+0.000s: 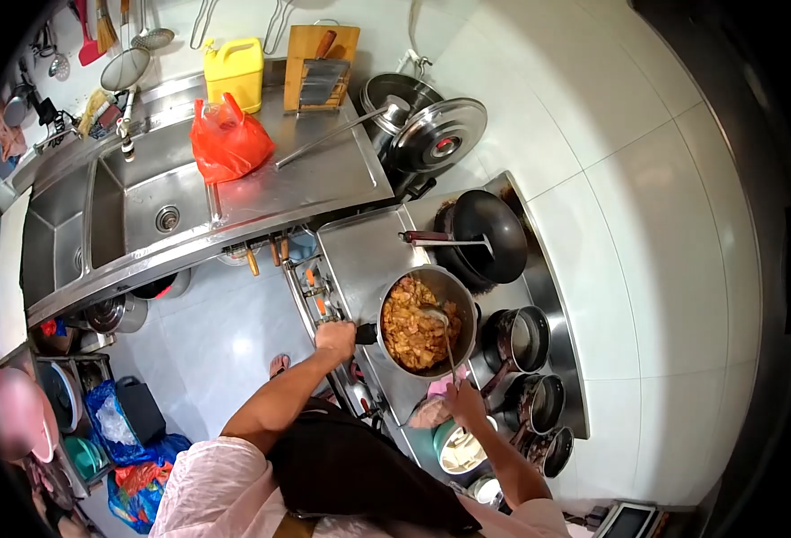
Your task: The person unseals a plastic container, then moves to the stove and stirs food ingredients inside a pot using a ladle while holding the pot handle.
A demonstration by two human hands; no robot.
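A large metal pot [461, 291] full of chunky orange-brown food [409, 336] stands on the steel counter by the stove. My left hand [335, 340] is closed round the pot's black handle [366, 334], on the pot's left side. On the near side of the pot, my right hand [463, 400] grips the shaft of a metal ladle [452, 350], whose bowl rests in the food. Just beyond the pot sits a black wok [496, 224] with a dark-handled utensil [449, 239] lying across it.
Several small pans [528, 339] line the right side. A white-lined container [462, 448] stands below my right hand. Beyond are a red bag [228, 143], yellow jug [236, 73], lidded pot [438, 134] and sink [149, 193]. Blue bags [113, 417] lie at lower left.
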